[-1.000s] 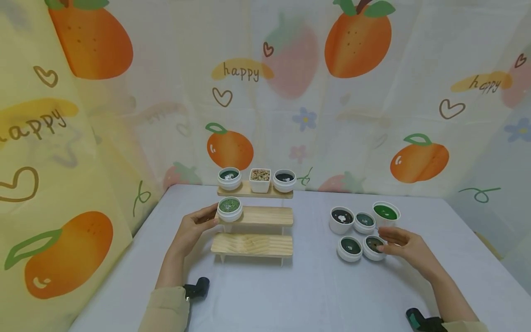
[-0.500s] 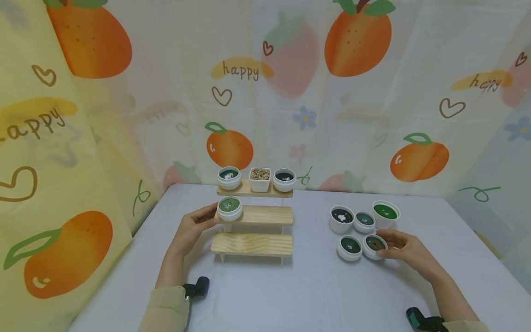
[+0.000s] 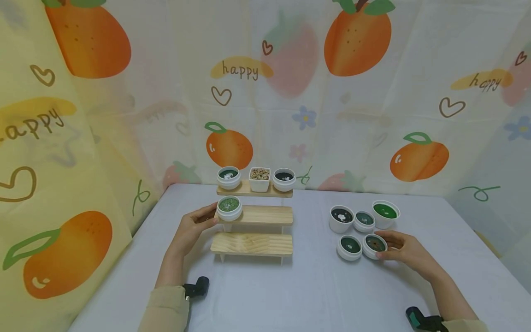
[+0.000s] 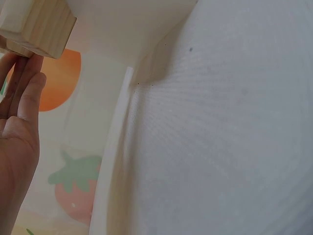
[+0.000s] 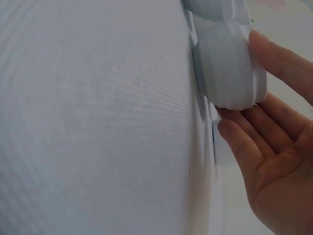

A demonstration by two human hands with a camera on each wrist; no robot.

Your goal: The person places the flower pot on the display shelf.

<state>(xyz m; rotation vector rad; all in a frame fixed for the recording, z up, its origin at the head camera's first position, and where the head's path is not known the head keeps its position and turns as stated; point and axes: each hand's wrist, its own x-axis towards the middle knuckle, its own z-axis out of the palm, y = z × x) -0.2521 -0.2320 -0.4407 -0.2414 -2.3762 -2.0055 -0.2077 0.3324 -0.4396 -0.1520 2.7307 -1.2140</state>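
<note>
By the right grip, the brown-filled pot is being pinched, on or just above the surface; by a slanted pull it could be tipped, or the dark green pot just beside it knocked. The green-flecked pot, at the middle shelf's left end, is being met by the left grip; whether it is being clasped cannot be told, but an outward nudge might spill it. Rearward, the brown-filled pot is being hemmed in by the teal pot and large green pot.
</note>
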